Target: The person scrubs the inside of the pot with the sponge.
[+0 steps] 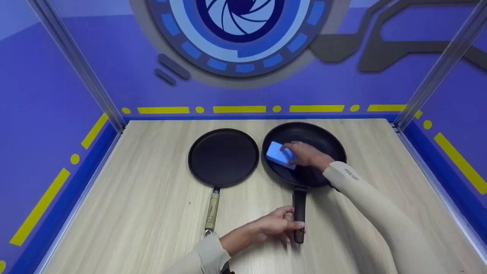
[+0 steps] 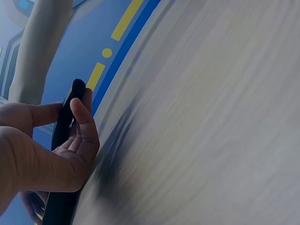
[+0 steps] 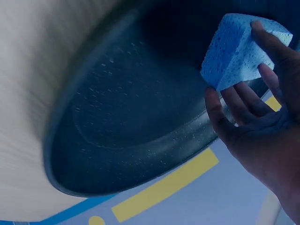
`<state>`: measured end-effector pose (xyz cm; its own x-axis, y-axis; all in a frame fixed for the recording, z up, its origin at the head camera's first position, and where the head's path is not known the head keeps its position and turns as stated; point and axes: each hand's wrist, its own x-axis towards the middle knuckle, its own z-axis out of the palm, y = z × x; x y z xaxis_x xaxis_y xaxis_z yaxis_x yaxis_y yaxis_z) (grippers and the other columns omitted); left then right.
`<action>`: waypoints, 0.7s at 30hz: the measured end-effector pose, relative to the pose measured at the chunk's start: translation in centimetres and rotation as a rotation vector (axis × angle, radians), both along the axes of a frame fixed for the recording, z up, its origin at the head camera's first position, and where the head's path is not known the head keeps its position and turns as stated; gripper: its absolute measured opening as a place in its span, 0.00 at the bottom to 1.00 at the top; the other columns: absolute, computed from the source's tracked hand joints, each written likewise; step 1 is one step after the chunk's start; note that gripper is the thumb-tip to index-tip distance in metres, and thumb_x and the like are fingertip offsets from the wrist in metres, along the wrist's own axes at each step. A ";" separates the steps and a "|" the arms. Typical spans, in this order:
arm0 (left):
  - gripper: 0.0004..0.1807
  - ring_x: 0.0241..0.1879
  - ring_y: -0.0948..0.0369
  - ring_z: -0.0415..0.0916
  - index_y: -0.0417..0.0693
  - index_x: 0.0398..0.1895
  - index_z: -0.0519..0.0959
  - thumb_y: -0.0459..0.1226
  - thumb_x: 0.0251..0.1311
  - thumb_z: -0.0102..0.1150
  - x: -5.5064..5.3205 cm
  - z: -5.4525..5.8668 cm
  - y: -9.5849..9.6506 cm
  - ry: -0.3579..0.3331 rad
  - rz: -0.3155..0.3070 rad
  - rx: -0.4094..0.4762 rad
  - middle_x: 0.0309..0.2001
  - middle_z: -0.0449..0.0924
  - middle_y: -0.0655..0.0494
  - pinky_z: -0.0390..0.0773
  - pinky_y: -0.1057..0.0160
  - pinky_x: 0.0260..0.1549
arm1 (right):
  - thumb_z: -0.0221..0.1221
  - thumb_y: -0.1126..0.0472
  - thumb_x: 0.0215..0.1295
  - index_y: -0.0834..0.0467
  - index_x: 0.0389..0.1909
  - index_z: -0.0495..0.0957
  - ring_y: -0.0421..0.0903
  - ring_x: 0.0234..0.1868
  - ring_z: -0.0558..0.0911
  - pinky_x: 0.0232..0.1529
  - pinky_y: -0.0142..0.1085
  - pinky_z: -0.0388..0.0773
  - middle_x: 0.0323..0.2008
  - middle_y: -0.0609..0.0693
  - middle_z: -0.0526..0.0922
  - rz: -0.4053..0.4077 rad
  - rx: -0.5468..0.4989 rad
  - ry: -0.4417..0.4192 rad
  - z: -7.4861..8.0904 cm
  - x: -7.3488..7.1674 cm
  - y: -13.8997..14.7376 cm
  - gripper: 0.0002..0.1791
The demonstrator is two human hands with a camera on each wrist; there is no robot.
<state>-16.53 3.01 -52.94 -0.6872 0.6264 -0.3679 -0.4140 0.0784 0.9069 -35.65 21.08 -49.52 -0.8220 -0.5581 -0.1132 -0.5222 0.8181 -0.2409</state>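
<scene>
My right hand [image 1: 304, 154] pinches a blue sponge [image 1: 279, 153] between thumb and fingers, over the left part of a deep black frying pan [image 1: 323, 137]. In the right wrist view the sponge [image 3: 239, 51] is a thick porous block, and small light specks dot the pan's inner surface [image 3: 126, 103]. Below the pan, my left hand [image 1: 274, 224] grips its black handle [image 1: 299, 209], thumb across the top near the end. From the left wrist view, thumb and fingers of the left hand [image 2: 56, 154] hold that handle [image 2: 63, 122] from both sides.
Left of the frying pan lies a flat, low-rimmed black pan [image 1: 223, 156] with a bamboo-like handle [image 1: 213, 211]. Both rest on a light wood table [image 1: 144, 198]. Blue panels with yellow marks [image 1: 239, 109] wall the back and sides, joined by metal posts [image 1: 81, 64].
</scene>
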 end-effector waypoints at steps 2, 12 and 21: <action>0.10 0.25 0.66 0.75 0.48 0.47 0.74 0.33 0.68 0.64 -0.1 0.0 0.0 0.000 0.004 0.002 0.30 0.79 0.60 0.76 0.71 0.17 | 0.72 0.57 0.62 0.56 0.65 0.74 0.60 0.53 0.81 0.56 0.56 0.81 0.58 0.64 0.79 -0.011 0.044 0.054 0.0 -0.6 -0.4 0.31; 0.09 0.23 0.67 0.75 0.49 0.45 0.74 0.32 0.67 0.64 0.0 -0.1 0.4 -0.003 0.015 0.001 0.30 0.82 0.61 0.75 0.72 0.15 | 0.67 0.56 0.67 0.61 0.64 0.70 0.65 0.55 0.81 0.51 0.59 0.82 0.52 0.67 0.81 -0.063 0.173 0.244 -0.8 -2.2 -0.3 0.28; 0.09 0.24 0.67 0.75 0.49 0.47 0.75 0.34 0.68 0.64 -0.1 -0.1 -0.1 -0.004 0.005 -0.010 0.30 0.80 0.62 0.75 0.72 0.15 | 0.59 0.53 0.74 0.66 0.66 0.65 0.70 0.60 0.76 0.57 0.66 0.76 0.58 0.73 0.76 -0.276 0.195 0.043 0.0 -2.9 2.1 0.29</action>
